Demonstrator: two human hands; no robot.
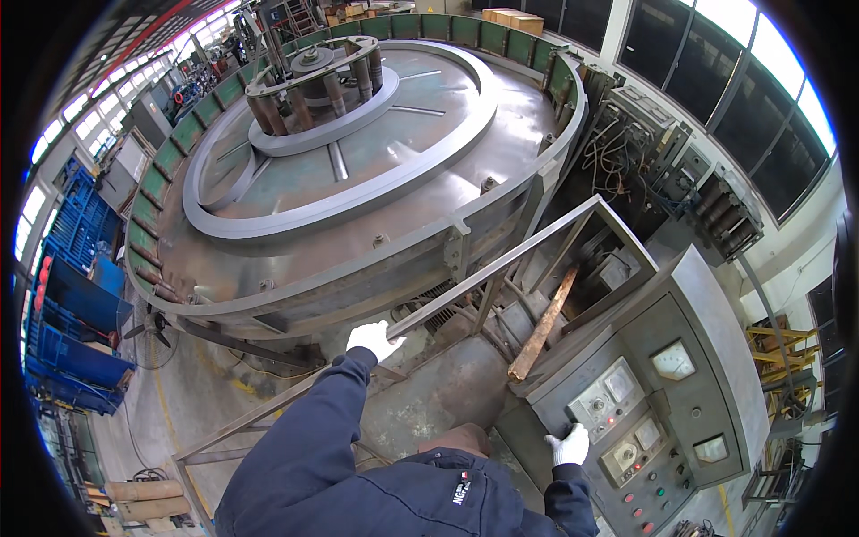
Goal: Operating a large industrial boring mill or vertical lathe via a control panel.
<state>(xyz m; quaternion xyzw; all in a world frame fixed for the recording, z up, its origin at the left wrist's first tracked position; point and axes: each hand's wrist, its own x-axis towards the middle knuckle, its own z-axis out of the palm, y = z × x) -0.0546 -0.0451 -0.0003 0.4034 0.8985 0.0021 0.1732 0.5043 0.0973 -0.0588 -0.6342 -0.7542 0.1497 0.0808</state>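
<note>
Turntable (358, 152), big round steel machine, fills the upper left of the head view; flat ring track on top, central hub with upright rollers (313, 85) near its far side. Green guard panels (165, 161) run round its outer edge.

Control cabinet (680, 394), grey-green, sits lower right, sloped face with dial gauges, knobs and coloured push buttons.

Steel guard rail (501, 268), long angle-iron bar, runs diagonally between turntable and cabinet, from lower left up to a corner near the cabinet top.

Rusty bar (541, 327), leaning in the gap behind the rail, lower end just beside the cabinet corner.

Blue crates (76, 295) stacked at far left, well apart from the work.

Left hand (374, 340), white glove, resting on the guard rail; grip of fingers closed over the top edge of the bar.

Right hand (570, 446), white glove, on the left edge of the cabinet panel just beside a knob; fingers curled against the panel, can't tell whether they pinch anything.
</note>
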